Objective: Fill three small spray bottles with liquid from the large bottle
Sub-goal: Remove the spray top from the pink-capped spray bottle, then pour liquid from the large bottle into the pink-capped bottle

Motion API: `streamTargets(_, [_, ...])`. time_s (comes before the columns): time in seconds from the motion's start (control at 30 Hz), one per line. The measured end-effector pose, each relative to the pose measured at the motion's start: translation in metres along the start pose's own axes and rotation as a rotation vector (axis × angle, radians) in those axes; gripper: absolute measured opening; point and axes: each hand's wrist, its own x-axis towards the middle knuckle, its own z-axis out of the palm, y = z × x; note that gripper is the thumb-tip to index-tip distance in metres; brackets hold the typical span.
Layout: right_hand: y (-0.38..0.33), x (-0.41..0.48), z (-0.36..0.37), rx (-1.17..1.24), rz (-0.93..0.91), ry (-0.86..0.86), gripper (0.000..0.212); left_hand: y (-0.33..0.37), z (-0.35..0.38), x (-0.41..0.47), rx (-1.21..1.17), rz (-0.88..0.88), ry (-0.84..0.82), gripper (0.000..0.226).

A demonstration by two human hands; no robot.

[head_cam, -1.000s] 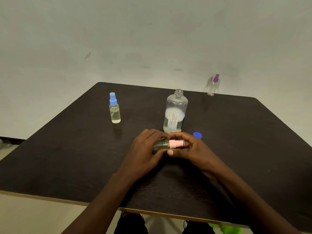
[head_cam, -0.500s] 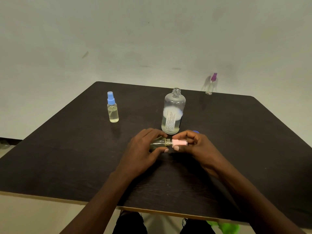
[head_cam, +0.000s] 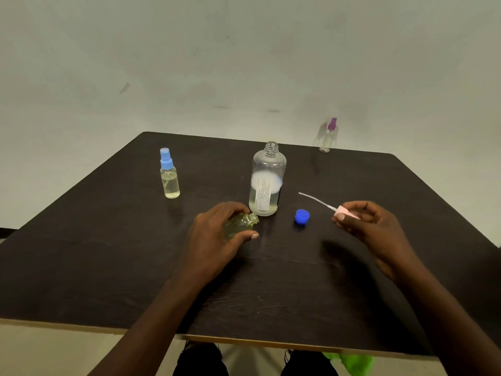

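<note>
Looking down from the head view, the pink spray head [head_cam: 345, 211] is now off the small bottle [head_cam: 241, 222] — 0.5 s ago the 2 were joined between the hands, now they are well apart. The left hand [head_cam: 214, 234] curls round the bottle, which is tilted low over the table [head_cam: 108, 253], open neck pointing at the large bottle [head_cam: 267, 183] just beside it. The right hand [head_cam: 371, 226] pinches the spray head, its dip tube [head_cam: 314, 198] slanting up and left in the air. So this bottle is probably ready for pouring; it looks yellowish, though I cannot tell how full.

The large bottle stands upright and uncapped, about half full, its blue cap [head_cam: 301, 216] lying near its base. The blue-topped spray bottle [head_cam: 169, 175] stands well to the left, holding liquid. The purple-topped spray bottle [head_cam: 328, 135] sits right at the far edge — a careless reach could tip it off. Bare tabletop lies in front of both hands for setting things down.
</note>
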Motion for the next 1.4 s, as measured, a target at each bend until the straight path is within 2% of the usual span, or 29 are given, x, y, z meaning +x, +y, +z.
streamTargets(0.1, [0.018,0.005,0.009,-0.366,-0.159,0.213,0.021,0.002,0.000,0.000,0.011,-0.003,0.007,0.042])
streamTargets(0.33, [0.032,0.008,0.027,-0.601,-0.313,0.130,0.034,0.006,0.000,0.000,0.008,0.003,0.007,0.037])
streamTargets(0.73, [0.035,0.006,0.025,-0.611,-0.309,0.103,0.048,0.007,0.000,0.000,-0.050,-0.037,0.077,0.037])
streamTargets(1.0, [0.032,0.004,0.026,-0.633,-0.315,0.082,0.054,0.006,-0.002,0.002,-0.316,-0.252,0.180,0.039])
streamTargets(1.13, [0.034,0.004,0.026,-0.632,-0.314,0.086,0.055,0.003,-0.002,0.003,-0.352,-0.242,0.177,0.045])
streamTargets(1.4, [0.033,0.004,0.028,-0.639,-0.328,0.085,0.055,0.002,-0.004,0.005,-0.357,-0.212,0.201,0.032])
